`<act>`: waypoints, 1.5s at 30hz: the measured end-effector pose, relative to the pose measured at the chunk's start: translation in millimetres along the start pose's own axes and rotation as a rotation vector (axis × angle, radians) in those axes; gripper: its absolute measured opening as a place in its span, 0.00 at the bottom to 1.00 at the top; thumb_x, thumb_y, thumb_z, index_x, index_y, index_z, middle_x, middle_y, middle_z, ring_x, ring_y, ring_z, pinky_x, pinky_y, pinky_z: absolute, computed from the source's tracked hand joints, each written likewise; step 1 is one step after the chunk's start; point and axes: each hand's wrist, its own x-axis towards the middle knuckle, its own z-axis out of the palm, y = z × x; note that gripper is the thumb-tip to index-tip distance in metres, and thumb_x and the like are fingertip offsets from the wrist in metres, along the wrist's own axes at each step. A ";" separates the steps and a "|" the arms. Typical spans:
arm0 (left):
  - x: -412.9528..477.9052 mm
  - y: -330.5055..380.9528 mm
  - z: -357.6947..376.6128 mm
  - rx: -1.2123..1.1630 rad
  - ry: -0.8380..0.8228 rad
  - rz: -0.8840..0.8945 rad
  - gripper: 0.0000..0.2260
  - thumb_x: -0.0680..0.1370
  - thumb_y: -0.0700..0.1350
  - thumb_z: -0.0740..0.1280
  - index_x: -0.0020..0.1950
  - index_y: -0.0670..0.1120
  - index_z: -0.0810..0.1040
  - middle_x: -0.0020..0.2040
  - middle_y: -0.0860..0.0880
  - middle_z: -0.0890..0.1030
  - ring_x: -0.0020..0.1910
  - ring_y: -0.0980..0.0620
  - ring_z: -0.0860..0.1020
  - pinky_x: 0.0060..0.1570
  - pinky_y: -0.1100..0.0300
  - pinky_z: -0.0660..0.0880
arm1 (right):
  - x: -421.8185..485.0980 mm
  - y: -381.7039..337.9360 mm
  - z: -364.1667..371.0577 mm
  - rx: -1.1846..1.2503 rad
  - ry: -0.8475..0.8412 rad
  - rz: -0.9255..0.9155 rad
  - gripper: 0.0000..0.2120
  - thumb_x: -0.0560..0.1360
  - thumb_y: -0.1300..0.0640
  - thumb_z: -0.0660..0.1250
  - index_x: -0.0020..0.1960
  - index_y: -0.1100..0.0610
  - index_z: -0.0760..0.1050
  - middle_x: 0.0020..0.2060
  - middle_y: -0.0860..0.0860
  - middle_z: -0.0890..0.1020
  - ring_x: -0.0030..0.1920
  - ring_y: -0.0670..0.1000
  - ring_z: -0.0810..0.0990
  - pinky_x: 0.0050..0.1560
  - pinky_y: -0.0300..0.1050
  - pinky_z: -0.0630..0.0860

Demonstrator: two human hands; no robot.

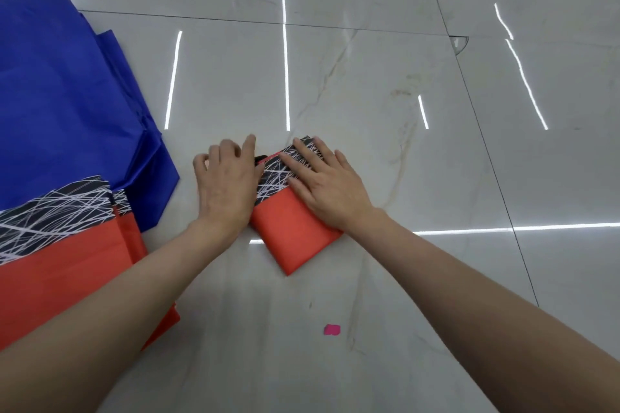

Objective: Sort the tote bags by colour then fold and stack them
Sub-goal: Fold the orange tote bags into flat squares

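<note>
Scene: a head-worn camera looks down at a pale, glossy marble-patterned floor streaked with reflections of strip lights
Folded bag: a small folded orange-red tote bag with a black band of white scribbled lines lies just below the middle of the frame, turned at an angle, one corner pointing toward the bottom edge
Right hand: the right hand lies palm down on the bag's patterned band, fingers straight and slightly spread
Left hand: the left hand rests palm down over the bag's left edge, fingers loosely spread and a little bent; whether the fingertips touch cloth or floor cannot be told
Blue bags: blue tote bags lie spread flat at the upper left
Orange bags: unfolded orange-red bags with the same black band lie at the lower left, overlapping the blue ones, partly under the left forearm
Scrap: a small pink scrap lies on the floor near the bottom centre, apart from the folded bag
</note>
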 end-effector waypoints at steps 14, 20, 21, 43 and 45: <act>-41.5 41.9 27.0 -0.141 -0.070 -0.079 0.30 0.78 0.54 0.51 0.72 0.33 0.61 0.73 0.33 0.60 0.72 0.35 0.59 0.70 0.42 0.57 | -1.5 -2.1 13.0 0.060 0.041 0.127 0.26 0.78 0.43 0.42 0.75 0.43 0.58 0.75 0.48 0.59 0.76 0.56 0.56 0.71 0.55 0.56; -71.6 47.5 36.4 -0.107 -0.087 -0.002 0.31 0.77 0.55 0.50 0.72 0.33 0.63 0.73 0.33 0.60 0.73 0.35 0.58 0.70 0.46 0.50 | -15.8 8.7 12.9 0.087 0.011 0.121 0.27 0.77 0.40 0.38 0.76 0.41 0.50 0.77 0.45 0.51 0.77 0.54 0.47 0.73 0.52 0.49; -69.7 46.9 36.3 -0.116 -0.087 0.000 0.31 0.77 0.55 0.51 0.72 0.33 0.62 0.73 0.33 0.60 0.73 0.35 0.58 0.70 0.46 0.50 | -22.3 11.6 13.8 0.088 0.022 0.145 0.28 0.77 0.40 0.38 0.76 0.41 0.49 0.77 0.45 0.50 0.77 0.54 0.47 0.74 0.52 0.49; -59.2 46.8 -42.2 -0.799 -0.131 -0.529 0.12 0.76 0.37 0.60 0.57 0.47 0.75 0.58 0.42 0.74 0.57 0.41 0.72 0.59 0.55 0.67 | -64.9 -36.8 -14.1 0.535 0.173 0.672 0.21 0.80 0.44 0.55 0.73 0.41 0.62 0.66 0.54 0.68 0.63 0.57 0.72 0.58 0.50 0.70; -58.3 41.2 -58.8 -0.848 -0.096 -0.481 0.12 0.77 0.36 0.60 0.58 0.47 0.74 0.58 0.43 0.74 0.56 0.44 0.73 0.58 0.58 0.67 | -64.3 -39.1 -28.8 0.689 0.213 0.687 0.19 0.81 0.46 0.55 0.71 0.42 0.65 0.66 0.51 0.73 0.65 0.54 0.72 0.60 0.48 0.68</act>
